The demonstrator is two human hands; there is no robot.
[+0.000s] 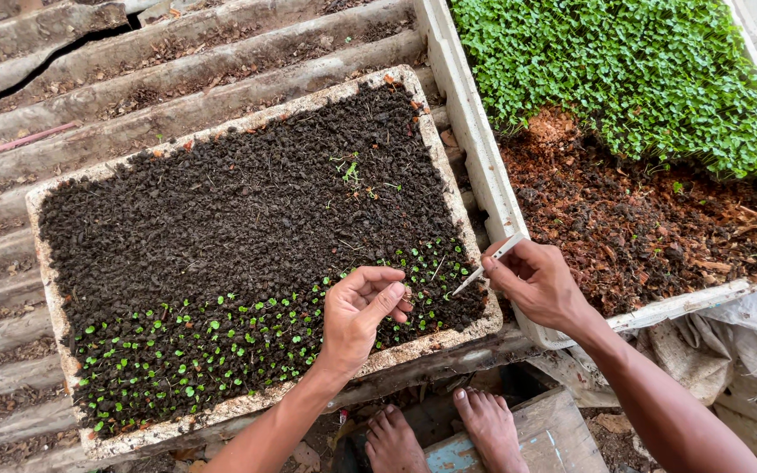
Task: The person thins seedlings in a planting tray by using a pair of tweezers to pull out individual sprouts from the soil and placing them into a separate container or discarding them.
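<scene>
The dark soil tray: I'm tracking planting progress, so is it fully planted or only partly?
Partly. In the dark soil tray, seedlings fill only the near strip; beyond it, soil is mostly bare, with a few sprouts.

The soil tray [221, 219] lies left of the sprout tray [484, 175], edges nearly touching (both on corrugated sheeting [133, 79]); seedlings [221, 342] fill its near edge

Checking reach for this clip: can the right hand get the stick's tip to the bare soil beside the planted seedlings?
Probably yes. The right hand holds the stick just above the tray's near corner, and only the left hand sits close by.
</scene>
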